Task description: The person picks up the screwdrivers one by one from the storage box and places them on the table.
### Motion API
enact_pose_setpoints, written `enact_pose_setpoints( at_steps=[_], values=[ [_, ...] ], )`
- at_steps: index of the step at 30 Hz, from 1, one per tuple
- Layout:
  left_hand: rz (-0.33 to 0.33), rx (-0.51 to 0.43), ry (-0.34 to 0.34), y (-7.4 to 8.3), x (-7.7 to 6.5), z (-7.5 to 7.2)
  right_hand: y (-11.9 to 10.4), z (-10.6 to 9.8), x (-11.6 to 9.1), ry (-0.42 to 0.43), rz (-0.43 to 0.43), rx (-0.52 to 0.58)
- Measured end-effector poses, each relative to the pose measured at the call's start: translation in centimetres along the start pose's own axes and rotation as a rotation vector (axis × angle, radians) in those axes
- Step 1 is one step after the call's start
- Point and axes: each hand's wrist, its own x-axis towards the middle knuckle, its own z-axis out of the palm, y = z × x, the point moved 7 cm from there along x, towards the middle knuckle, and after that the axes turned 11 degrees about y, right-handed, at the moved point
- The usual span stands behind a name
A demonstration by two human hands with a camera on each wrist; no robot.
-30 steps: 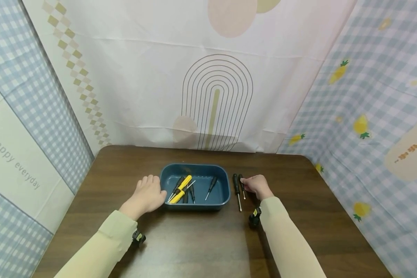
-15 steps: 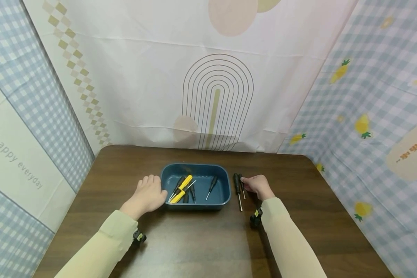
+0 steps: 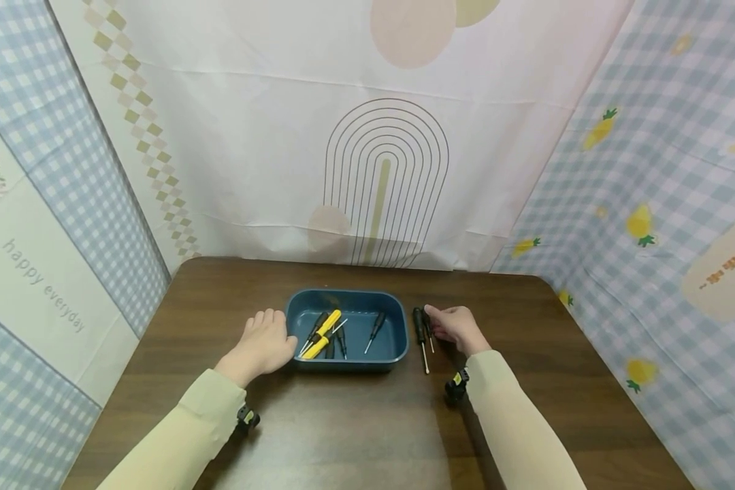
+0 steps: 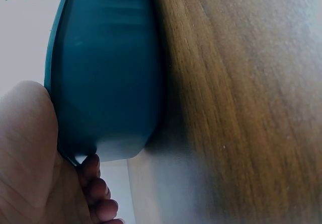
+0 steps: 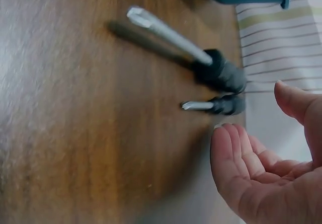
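Note:
My left hand (image 3: 260, 341) holds the left end of a dark blue plastic bin (image 3: 349, 364). In the left wrist view its thumb (image 4: 27, 118) lies over the rim, with the fingers at the corner. On the table right of the bin, two black-handled screwdrivers lie side by side, tips towards me. The long screwdriver (image 3: 420, 333) is nearer the bin, the short screwdriver (image 5: 229, 104) beside it. My right hand (image 3: 456, 325) hovers at the short one's handle end; thumb and fingers stand apart, holding nothing in the right wrist view.
Inside the bin, yellow-handled screwdrivers (image 3: 327, 323) and several black ones are heaped at the left. A single black screwdriver (image 3: 376, 327) lies at the right of the bin. The brown wooden table (image 3: 355, 422) ends at a hanging cloth (image 3: 251, 170) behind.
My right fingers have let go of the short screwdriver's handle and risen slightly, with the screwdriver left beside the long one. The left hand stays on the bin.

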Motion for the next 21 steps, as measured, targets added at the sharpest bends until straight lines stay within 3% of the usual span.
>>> enact_pose_setpoints(
  at_steps=[7, 16, 21],
  values=[
    [0.003, 0.0, 0.003, 0.0, 0.1, 0.1, -3.3, 0.4, -1.7, 0.015, -0.102, -0.024],
    [0.004, -0.002, 0.004, -0.1, 0.1, 0.3, -7.3, 2.8, -4.5, 0.002, -0.205, -0.031],
    [0.003, -0.002, 0.0, -0.1, 0.1, 0.2, -8.7, 4.0, -5.8, 0.035, -0.278, -0.141]
  ],
)
